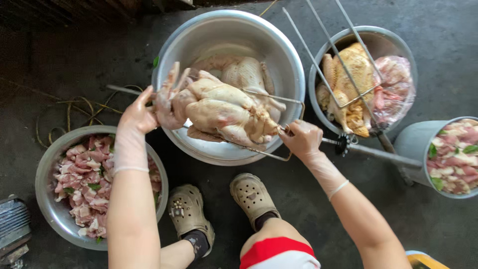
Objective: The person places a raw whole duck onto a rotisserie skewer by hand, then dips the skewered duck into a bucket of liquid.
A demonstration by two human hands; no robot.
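Though spit [259, 152] partly hidden, both hands' fingers clamped: left [137, 115] w/ chicken [224, 112], right [301, 139] on spit.

Bare dark concrete floor [438, 50] lies open at the upper right and far left. Between them, a large round steel basin [286, 65], a smaller steel bowl of browned chicken [398, 42] and long thin metal skewer rods [318, 45] crowd the middle. A steel bowl of chopped raw meat [47, 204] blocks the lower left, a grey bucket of meat [413, 142] the right.
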